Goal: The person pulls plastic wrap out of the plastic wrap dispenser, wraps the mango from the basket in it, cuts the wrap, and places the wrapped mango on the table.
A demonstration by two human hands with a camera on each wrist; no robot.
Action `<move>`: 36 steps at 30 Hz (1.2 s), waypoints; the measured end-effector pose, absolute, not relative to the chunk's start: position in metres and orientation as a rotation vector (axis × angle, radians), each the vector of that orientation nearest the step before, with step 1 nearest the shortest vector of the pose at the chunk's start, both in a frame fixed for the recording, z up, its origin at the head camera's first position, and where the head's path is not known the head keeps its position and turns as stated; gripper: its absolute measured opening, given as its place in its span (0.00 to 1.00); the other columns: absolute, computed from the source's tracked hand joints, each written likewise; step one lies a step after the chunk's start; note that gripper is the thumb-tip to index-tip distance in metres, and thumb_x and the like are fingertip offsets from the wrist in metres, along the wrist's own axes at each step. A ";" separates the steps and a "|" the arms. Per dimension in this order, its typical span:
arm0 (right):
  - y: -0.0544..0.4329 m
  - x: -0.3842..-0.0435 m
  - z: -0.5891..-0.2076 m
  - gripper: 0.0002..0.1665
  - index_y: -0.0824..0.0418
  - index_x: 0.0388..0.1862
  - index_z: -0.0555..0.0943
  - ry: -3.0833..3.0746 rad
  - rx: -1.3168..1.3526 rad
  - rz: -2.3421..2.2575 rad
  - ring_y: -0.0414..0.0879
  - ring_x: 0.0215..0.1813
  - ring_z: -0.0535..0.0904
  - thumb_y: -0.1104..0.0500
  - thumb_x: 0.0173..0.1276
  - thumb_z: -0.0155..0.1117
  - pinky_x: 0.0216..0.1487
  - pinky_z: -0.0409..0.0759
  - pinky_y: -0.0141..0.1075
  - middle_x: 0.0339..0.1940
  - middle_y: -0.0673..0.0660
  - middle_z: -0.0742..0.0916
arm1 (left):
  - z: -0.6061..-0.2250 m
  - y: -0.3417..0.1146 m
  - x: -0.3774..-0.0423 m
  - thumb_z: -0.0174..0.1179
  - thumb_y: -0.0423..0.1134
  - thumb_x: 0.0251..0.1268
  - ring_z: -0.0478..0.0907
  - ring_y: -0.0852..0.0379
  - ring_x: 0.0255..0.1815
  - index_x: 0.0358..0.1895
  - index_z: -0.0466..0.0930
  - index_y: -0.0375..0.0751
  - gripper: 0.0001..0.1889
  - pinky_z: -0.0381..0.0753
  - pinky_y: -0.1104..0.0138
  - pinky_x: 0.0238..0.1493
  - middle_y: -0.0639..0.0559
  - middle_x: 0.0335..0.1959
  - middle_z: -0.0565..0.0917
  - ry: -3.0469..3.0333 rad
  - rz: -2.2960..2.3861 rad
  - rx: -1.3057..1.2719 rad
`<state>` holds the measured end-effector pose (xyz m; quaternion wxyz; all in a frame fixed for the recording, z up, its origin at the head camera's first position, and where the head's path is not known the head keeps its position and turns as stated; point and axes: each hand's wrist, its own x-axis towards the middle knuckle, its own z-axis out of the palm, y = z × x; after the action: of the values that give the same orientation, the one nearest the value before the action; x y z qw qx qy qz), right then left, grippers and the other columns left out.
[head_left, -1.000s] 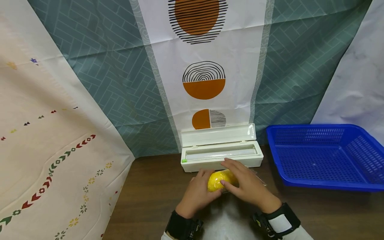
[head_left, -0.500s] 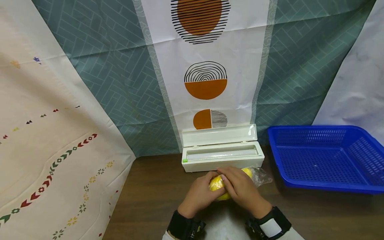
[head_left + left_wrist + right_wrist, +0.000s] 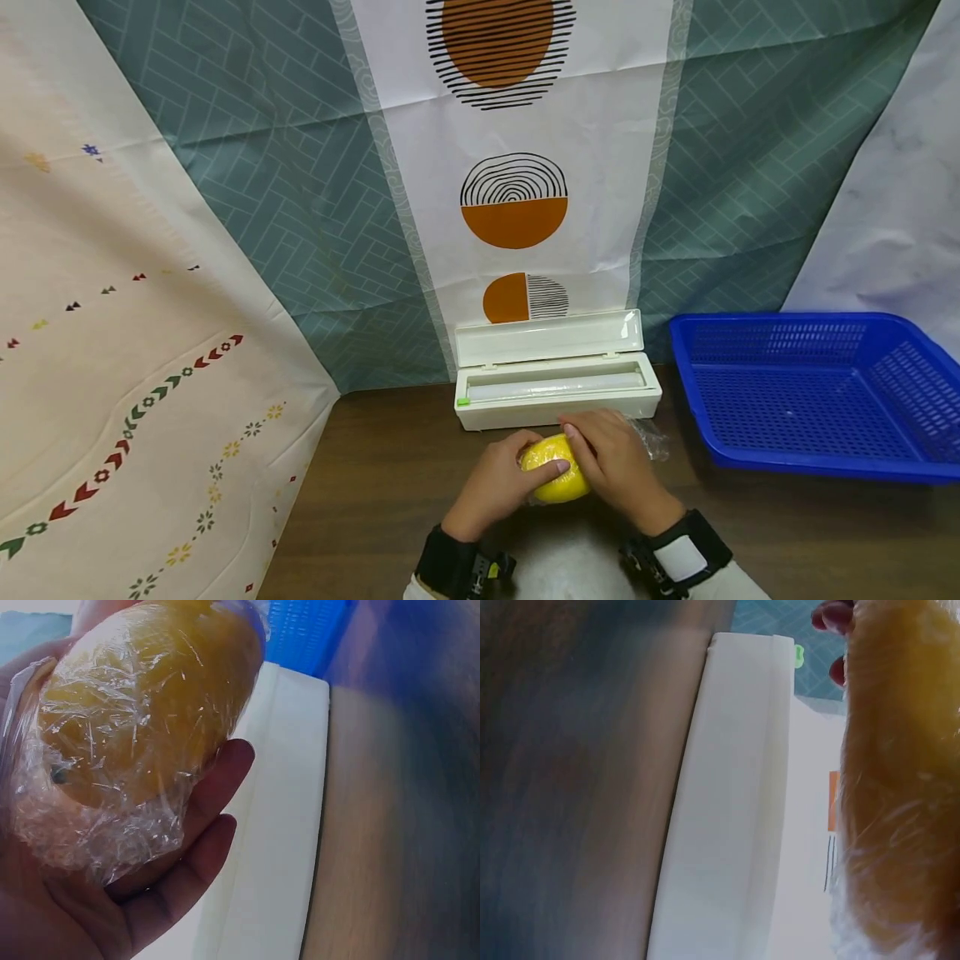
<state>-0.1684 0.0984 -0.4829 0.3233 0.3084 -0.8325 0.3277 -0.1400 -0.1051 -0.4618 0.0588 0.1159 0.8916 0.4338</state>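
A yellow, mango-like fruit [image 3: 557,479], oval and wrapped in crinkled cling film, is held between both hands above the table. My left hand [image 3: 491,482] grips its left end, the thumb lying across the near side. At the other end my right hand [image 3: 624,468] curls over the fruit; a loose tail of clear film [image 3: 654,439] sticks out beyond it. In the left wrist view the fruit [image 3: 150,705] has bunched film [image 3: 112,832] at one end, against the palm. The right wrist view shows the wrapped fruit [image 3: 900,765] close up, with most of the right hand hidden.
Just behind the hands stands a white cling film dispenser [image 3: 555,413], its lid [image 3: 547,337] raised and a film roll [image 3: 555,387] inside. To the right sits a blue perforated basket [image 3: 693,408]. Patterned cloth [image 3: 300,208] hangs at the back of the brown wooden table [image 3: 360,483].
The fruit has turned in the hands and shows more of its yellow side. The right hand moved in over it, then slightly back right; the film tail shifted at the right.
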 end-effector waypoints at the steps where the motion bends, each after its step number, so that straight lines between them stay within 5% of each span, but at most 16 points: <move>1: 0.099 -0.169 -0.483 0.13 0.60 0.50 0.87 -2.184 0.795 0.870 0.47 0.47 0.86 0.62 0.68 0.64 0.53 0.78 0.44 0.43 0.51 0.91 | -0.461 -0.105 -0.140 0.64 0.67 0.60 0.76 0.65 0.31 0.50 0.81 0.52 0.26 0.77 0.70 0.31 0.59 0.37 0.84 2.689 1.326 0.346; 17: 0.109 -0.168 -0.477 0.12 0.60 0.47 0.85 -2.096 0.570 1.424 0.36 0.40 0.84 0.67 0.77 0.54 0.45 0.79 0.21 0.36 0.51 0.90 | -0.458 -0.111 -0.141 0.64 0.63 0.64 0.78 0.61 0.34 0.53 0.82 0.51 0.24 0.80 0.68 0.34 0.55 0.39 0.84 2.525 1.527 0.340; 22: 0.112 -0.171 -0.476 0.15 0.70 0.48 0.82 -2.003 0.534 1.757 0.36 0.39 0.86 0.64 0.81 0.49 0.41 0.84 0.26 0.37 0.58 0.90 | -0.457 -0.112 -0.142 0.63 0.62 0.65 0.78 0.61 0.34 0.51 0.82 0.49 0.23 0.80 0.69 0.35 0.54 0.39 0.84 2.519 1.562 0.364; 29: 0.108 -0.172 -0.476 0.19 0.80 0.50 0.75 -1.692 0.481 2.271 0.42 0.41 0.88 0.62 0.82 0.47 0.44 0.87 0.34 0.38 0.53 0.90 | -0.457 -0.113 -0.141 0.64 0.60 0.66 0.78 0.63 0.33 0.51 0.82 0.49 0.21 0.80 0.69 0.35 0.54 0.40 0.83 2.454 1.635 0.379; 36: 0.104 -0.167 -0.475 0.17 0.63 0.54 0.77 -1.380 0.526 2.738 0.46 0.51 0.88 0.59 0.84 0.40 0.55 0.86 0.40 0.48 0.54 0.89 | -0.458 -0.113 -0.143 0.63 0.59 0.67 0.78 0.64 0.32 0.52 0.82 0.46 0.22 0.80 0.70 0.35 0.51 0.39 0.83 2.428 1.670 0.390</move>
<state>-0.1669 0.1036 -0.4745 0.0154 0.1690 -0.4435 0.8800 -0.1428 -0.1126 -0.4578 0.0843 0.1309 0.8139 0.5597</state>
